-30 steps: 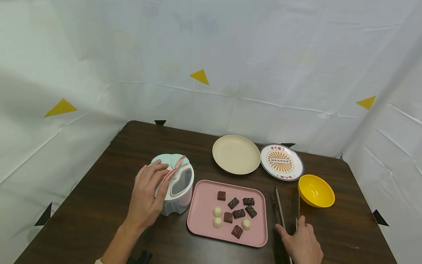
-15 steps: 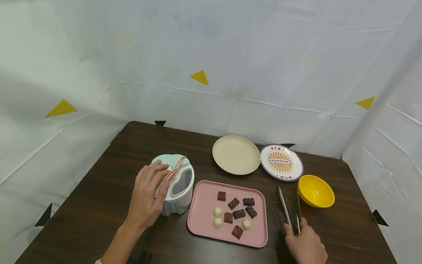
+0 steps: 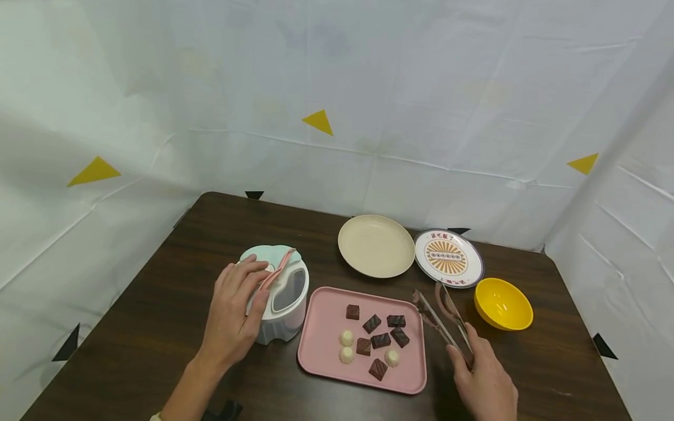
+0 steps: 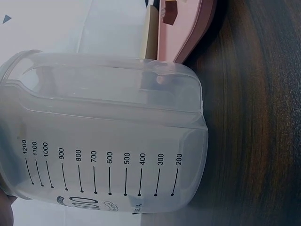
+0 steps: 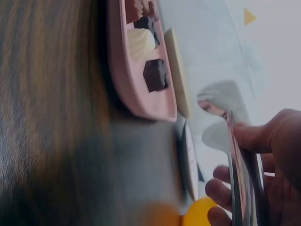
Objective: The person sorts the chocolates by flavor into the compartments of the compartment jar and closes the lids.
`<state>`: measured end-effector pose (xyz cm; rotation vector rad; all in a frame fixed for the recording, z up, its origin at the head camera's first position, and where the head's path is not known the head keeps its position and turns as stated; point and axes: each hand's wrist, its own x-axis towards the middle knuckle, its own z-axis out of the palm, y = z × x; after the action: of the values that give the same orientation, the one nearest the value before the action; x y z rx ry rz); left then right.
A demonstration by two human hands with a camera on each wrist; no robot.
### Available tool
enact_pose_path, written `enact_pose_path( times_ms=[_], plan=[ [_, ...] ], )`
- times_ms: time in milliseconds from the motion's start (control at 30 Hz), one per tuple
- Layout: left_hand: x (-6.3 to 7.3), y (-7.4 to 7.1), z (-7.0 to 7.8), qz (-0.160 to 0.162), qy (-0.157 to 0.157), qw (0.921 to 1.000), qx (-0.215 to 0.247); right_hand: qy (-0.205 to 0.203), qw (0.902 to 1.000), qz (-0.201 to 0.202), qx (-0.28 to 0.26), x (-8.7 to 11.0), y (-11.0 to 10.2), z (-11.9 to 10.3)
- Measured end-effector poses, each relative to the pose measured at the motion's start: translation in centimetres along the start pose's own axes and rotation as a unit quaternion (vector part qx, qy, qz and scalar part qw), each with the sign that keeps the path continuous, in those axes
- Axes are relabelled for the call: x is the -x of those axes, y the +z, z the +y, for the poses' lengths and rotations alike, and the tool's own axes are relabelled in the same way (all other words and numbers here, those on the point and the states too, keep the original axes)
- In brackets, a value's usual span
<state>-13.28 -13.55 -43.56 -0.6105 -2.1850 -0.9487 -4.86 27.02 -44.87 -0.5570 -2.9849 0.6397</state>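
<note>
My left hand [image 3: 231, 310] rests over the lid of a clear plastic storage jar [image 3: 281, 327], its thumb beside the lid's pink handle [image 3: 276, 270]. Black measuring marks run along the jar's wall [image 4: 108, 141] in the left wrist view. With fingers and thumb round the arms, my right hand [image 3: 484, 374] grips metal tongs [image 3: 447, 330]. The two tong tips stand apart, near the right rim of a pink tray [image 3: 326, 368]. Dark chocolates [image 3: 381, 341], brown ones and pale cream ones [image 3: 346, 355] lie on that tray.
Behind the tray stands a cream plate [image 3: 376, 245], with a white patterned plate [image 3: 447, 275] to its right. A yellow bowl [image 3: 502, 304] sits at the right, close to the tongs. White sheeting [image 3: 400, 105] hangs behind the dark wooden table [image 3: 131, 351].
My right hand has gripped and lifted the tongs, and their tips have swung up and left toward the tray. The left hand has stayed on the jar's lid.
</note>
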Motion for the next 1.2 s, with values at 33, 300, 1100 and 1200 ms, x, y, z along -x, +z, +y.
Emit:
enact_pose_path(
  times_ms=[33,300,1100,1200],
  plan=[
    [0.0,0.0,0.0,0.000,0.000,1.0000,-0.001,-0.012,0.9999,-0.001,0.000,0.1,0.0,-0.3],
    [-0.1,-0.1,0.1,0.001,0.004,1.0000,0.002,-0.065,0.9967,-0.040,0.026,-0.2,0.6,-1.4],
    [0.1,0.0,-0.1,0.001,-0.001,1.0000,-0.001,-0.086,0.9940,-0.042,0.053,-0.2,1.3,-3.0],
    [0.1,0.0,-0.1,0.002,0.000,1.0000,0.000,-0.089,0.9938,-0.039,0.054,-0.1,1.4,-3.2]
  ],
)
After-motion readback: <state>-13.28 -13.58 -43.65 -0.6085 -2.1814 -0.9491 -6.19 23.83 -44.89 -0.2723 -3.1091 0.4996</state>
